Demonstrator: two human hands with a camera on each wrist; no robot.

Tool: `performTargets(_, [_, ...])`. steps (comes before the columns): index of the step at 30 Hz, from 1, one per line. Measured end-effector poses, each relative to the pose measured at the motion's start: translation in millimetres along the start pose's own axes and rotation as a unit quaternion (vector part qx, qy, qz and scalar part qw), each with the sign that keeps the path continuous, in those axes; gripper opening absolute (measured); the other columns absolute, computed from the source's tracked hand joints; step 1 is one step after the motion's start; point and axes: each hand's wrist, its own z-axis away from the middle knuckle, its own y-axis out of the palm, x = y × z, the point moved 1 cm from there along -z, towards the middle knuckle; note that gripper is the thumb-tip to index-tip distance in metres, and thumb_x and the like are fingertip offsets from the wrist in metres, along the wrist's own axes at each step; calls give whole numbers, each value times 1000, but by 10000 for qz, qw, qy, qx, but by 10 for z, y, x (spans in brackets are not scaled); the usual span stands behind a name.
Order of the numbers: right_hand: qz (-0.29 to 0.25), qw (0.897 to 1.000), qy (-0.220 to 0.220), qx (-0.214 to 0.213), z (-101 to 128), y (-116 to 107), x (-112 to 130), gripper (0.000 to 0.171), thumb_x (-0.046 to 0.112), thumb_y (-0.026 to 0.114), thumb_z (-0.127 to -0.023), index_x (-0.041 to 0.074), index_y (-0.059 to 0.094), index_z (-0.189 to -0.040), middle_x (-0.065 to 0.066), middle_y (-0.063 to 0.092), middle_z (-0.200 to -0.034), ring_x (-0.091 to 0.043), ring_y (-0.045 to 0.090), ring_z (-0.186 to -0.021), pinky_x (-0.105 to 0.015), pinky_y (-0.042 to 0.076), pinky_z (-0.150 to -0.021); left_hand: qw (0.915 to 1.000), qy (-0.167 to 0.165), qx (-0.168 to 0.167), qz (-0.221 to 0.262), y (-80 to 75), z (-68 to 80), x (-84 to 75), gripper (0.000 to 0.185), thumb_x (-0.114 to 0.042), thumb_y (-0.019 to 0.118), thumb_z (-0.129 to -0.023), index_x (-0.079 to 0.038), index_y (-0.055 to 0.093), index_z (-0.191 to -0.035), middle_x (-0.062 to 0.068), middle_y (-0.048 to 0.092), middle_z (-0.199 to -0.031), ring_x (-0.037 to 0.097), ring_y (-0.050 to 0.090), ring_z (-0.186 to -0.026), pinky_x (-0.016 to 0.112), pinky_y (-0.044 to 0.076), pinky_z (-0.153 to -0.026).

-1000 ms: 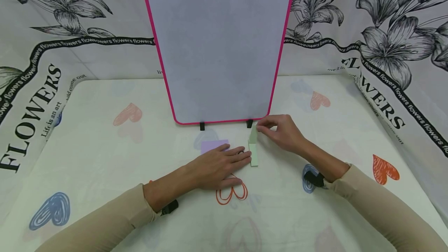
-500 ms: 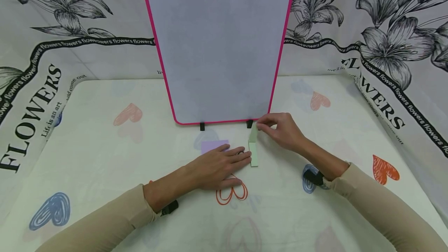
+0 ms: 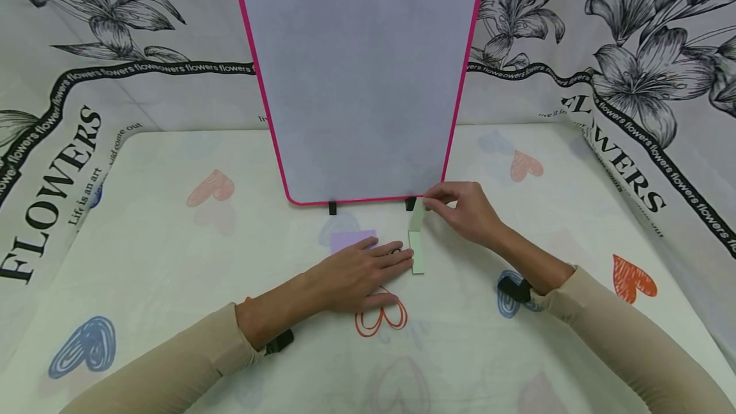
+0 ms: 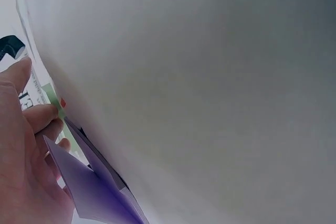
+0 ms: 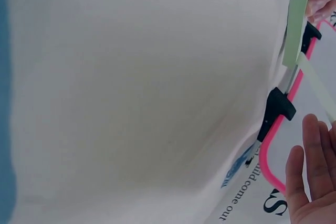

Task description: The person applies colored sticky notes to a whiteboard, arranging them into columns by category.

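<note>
A pale green paper strip (image 3: 416,251) lies in front of the whiteboard, creased across its middle. Its far half slants up off the table, and my right hand (image 3: 462,211) pinches that end between thumb and forefinger. My left hand (image 3: 365,273) is spread palm down, its straight fingertips at the near half's left edge. A purple paper (image 3: 352,239) shows behind the left hand and is partly hidden by it. In the left wrist view this purple paper (image 4: 92,187) has raised, folded flaps. The right wrist view shows the strip's raised part (image 5: 317,88) reaching toward the right fingers.
A whiteboard (image 3: 359,82) with a pink frame stands upright behind the hands on black feet (image 3: 332,208). A white cloth with printed hearts (image 3: 632,278) covers the table. Flower-printed fabric (image 3: 638,75) hangs at the back and sides.
My right hand has shifted slightly away from me, toward the whiteboard, with the end of the green paper strip. The left hand has stayed in place.
</note>
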Motion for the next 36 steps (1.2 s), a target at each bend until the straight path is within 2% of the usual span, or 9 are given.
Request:
performTargets(10, [17,9998,-56,-180,-5,-8,4,9,5,74,-89,4,77,-98,-4,75,-87,-17,72,-78,-35,56,-69,10000,13,-37,30,9,1,0,65,-53,41,-103,-14,37,-155,-3,33,-160,16,29,-148,47,29,-116])
performTargets(15, [-101,9987,-132,-471,-27,-48,17,8,4,72,-91,1,76,-97,-5,75,-84,-19,72,-77,-24,53,-67,10000,39,-56,45,11,-6,2,66,-54,40,-103,-14,36,-155,-3,33,-160,16,28,-148,47,29,-116])
performTargets(21, [-153,9971,-218,-714,-80,-135,67,11,3,73,-89,0,75,-99,-8,75,-88,-21,72,-81,-12,50,-76,10000,2,-18,49,17,-5,1,66,-54,40,-103,-14,36,-156,-3,32,-161,17,28,-148,47,28,-117])
performTargets(36, [-394,9913,-663,-1064,-185,-340,251,11,4,73,-90,2,76,-100,-7,76,-86,-19,74,-81,-16,49,-83,10000,-16,-10,97,-11,-17,-11,66,-54,41,-103,-14,37,-155,-1,34,-160,18,28,-148,48,29,-116])
